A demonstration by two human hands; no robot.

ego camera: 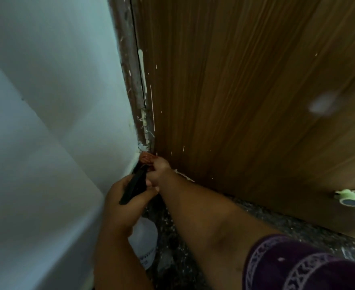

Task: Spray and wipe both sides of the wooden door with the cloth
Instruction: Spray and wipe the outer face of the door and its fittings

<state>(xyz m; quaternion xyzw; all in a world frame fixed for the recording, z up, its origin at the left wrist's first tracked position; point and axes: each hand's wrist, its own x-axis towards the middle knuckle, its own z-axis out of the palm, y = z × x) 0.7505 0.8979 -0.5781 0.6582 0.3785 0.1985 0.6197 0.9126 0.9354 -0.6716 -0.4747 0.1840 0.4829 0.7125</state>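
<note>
The brown wooden door fills the right of the view down to the floor. My right hand grips a small reddish cloth and holds it against the door's bottom corner, beside the frame. Just below it, my left hand grips the black trigger head of a spray bottle. The bottle's white body hangs under that hand, above the floor. Most of the cloth is hidden by my right hand's fingers.
A white wall stands close on the left and meets the paint-flecked door frame. Dark speckled floor runs along the door's bottom. A small pale green object sits low at the door on the right. A pale patch shows on the door.
</note>
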